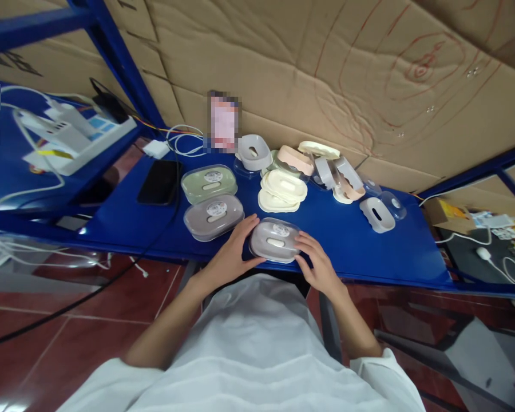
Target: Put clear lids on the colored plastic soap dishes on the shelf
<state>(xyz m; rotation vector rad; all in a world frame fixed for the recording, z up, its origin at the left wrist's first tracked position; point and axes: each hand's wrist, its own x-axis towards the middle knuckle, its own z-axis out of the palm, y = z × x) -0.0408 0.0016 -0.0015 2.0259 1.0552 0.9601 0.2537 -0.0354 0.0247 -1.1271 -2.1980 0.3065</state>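
Note:
A grey soap box (268,243) with a clear lid and a round white sticker sits at the front edge of the blue table, between my hands. My left hand (236,252) grips its left side, thumb near the front corner and fingers behind. On the right end, my right hand (320,266) holds the same box with its fingertips and thumb. Left of it lie another lidded grey soap box (213,220) and a lidded green soap box (208,186). Stacked cream soap trays (281,197) lie just behind the held box.
Loose grey, peach and cream soap box parts (296,160) crowd the back. A grey tray (376,216) and a clear lid (392,206) lie right. A black phone (159,182), cables and a white power strip (94,140) are left. Cardboard (283,68) walls the back.

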